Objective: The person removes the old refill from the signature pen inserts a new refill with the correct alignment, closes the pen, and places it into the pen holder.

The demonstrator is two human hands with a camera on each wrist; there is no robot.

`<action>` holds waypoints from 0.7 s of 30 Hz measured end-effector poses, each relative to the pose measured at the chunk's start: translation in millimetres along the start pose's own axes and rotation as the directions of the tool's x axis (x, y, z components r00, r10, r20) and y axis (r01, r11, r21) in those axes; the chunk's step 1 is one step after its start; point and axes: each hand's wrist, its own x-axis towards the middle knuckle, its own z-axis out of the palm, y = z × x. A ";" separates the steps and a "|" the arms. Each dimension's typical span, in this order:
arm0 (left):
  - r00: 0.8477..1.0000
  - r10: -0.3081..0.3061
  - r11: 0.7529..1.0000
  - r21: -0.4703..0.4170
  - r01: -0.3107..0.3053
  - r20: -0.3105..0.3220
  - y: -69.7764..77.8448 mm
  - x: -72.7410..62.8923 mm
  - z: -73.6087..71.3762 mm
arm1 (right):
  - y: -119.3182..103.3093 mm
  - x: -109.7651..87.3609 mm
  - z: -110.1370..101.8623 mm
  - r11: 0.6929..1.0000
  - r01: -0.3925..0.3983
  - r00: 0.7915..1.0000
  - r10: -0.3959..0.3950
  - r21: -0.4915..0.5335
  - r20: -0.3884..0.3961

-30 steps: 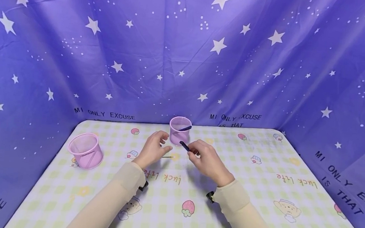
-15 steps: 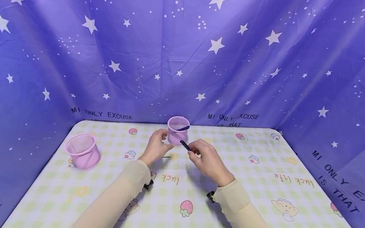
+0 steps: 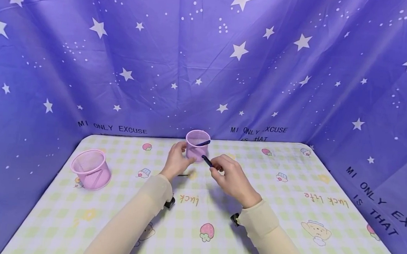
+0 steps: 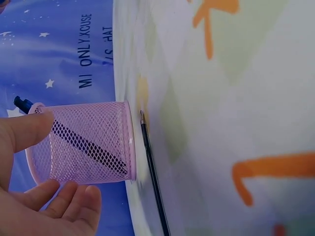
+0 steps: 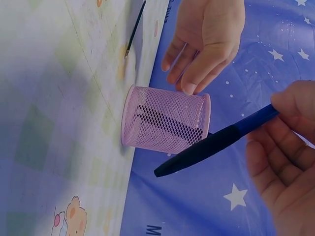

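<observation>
A pink mesh pen holder stands upright at the table's back edge, with a dark pen leaning inside it. My left hand is at the holder's left side, thumb and loosely bent fingers spread about it; whether they touch the mesh is hard to tell. With thumb and fingers my right hand pinches a blue pen barrel, its black tapered end pointing toward the holder's front. On the cloth below the left hand lies a thin dark pen refill with a metal tip.
Another pink mesh pen holder stands on the left side of the table. A checked, printed cloth covers the tabletop. Purple star-printed curtains close off the back and both sides.
My left hand has moved right and forward, up to the pen holder. My right hand keeps the pen barrel in nearly the same place. The whole head view has drifted slightly.
</observation>
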 end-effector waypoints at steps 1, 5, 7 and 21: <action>1.000 0.003 1.000 0.002 -0.003 -0.004 0.5 0.9 0.5 | 0.1 0.0 0.1 1.000 0.004 1.000 -0.004 -0.001 -0.006; 1.000 -0.002 1.000 -0.010 0.001 -0.024 2.5 3.6 2.3 | -0.2 0.2 0.0 1.000 0.006 1.000 -0.006 -0.003 -0.017; 0.999 -0.012 1.000 -0.017 0.011 -0.031 3.7 4.9 3.5 | -0.7 0.3 -0.5 1.000 0.000 1.000 0.000 0.001 -0.016; 0.991 -0.099 0.995 -0.012 0.099 -0.091 5.3 15.2 15.1 | 2.3 2.0 -2.6 1.000 0.013 0.999 -0.013 0.014 -0.032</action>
